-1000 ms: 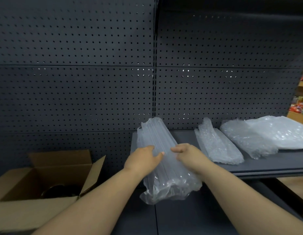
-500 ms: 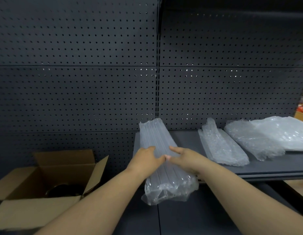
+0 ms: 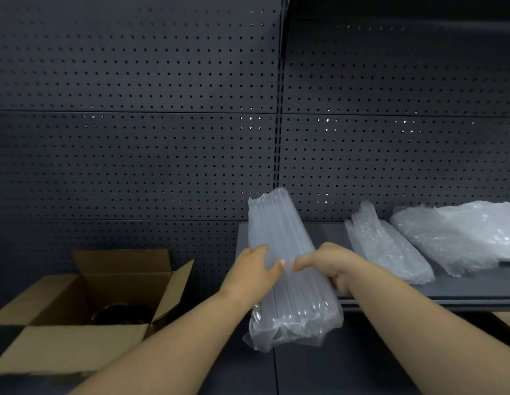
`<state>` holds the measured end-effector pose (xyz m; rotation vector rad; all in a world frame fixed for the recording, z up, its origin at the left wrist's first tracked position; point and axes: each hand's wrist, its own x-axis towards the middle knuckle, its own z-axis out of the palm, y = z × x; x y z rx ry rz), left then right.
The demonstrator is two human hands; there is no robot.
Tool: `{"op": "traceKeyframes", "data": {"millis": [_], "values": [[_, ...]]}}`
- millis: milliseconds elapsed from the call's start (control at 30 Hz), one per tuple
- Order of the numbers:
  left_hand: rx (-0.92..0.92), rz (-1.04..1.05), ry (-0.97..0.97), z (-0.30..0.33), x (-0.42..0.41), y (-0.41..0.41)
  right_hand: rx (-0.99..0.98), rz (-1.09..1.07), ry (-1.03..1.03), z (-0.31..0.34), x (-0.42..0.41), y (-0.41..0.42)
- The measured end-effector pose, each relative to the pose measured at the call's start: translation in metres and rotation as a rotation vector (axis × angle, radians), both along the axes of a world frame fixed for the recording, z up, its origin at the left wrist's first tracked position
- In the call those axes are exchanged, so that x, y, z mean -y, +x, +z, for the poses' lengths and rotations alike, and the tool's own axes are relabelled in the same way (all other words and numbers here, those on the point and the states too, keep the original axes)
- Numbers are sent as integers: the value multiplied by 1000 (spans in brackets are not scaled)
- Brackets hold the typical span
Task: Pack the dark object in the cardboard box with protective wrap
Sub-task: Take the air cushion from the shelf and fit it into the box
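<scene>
An open cardboard box (image 3: 74,340) sits at the lower left with its flaps up. A dark round object (image 3: 121,315) lies inside it, partly hidden by the box wall. A long clear air-column wrap (image 3: 282,243) leans off the front of the grey shelf (image 3: 447,292), its lower end hanging below the shelf edge. My left hand (image 3: 252,270) grips the wrap's left side. My right hand (image 3: 331,263) grips its right side, fingertips nearly meeting the left hand's.
A folded bubble-wrap sheet (image 3: 385,246) and a larger crumpled clear bag (image 3: 462,232) lie on the shelf to the right. A dark pegboard wall (image 3: 134,152) rises behind everything. Another dark surface (image 3: 319,372) lies below the shelf.
Both hands have closed in on the air-column wrap; the right hand's fingers curl further around its side. The wrap stays leaning on the shelf edge.
</scene>
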<state>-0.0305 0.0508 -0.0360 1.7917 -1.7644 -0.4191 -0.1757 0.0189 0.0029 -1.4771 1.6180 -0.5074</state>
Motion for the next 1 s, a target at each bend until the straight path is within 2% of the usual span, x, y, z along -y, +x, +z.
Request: {"op": "traceKeyframes", "data": {"millis": [100,267,467,633,833,1000], "values": [[12,5,-31,0,-3,9,97,-17,-7,3,-4,7],[72,55,-151,11,-19,45,73,119,-91,18,-13,27],[180,157,-320,29,-47,111,-118,262,-279,31,-32,65],[258,235,-389,35,-67,175,-128,340,-316,35,-46,116],[364,274,-413,35,-93,268,-225,403,-375,28,-59,201],[514,188,-353,37,-110,348,-403,465,-427,18,-77,280]]}}
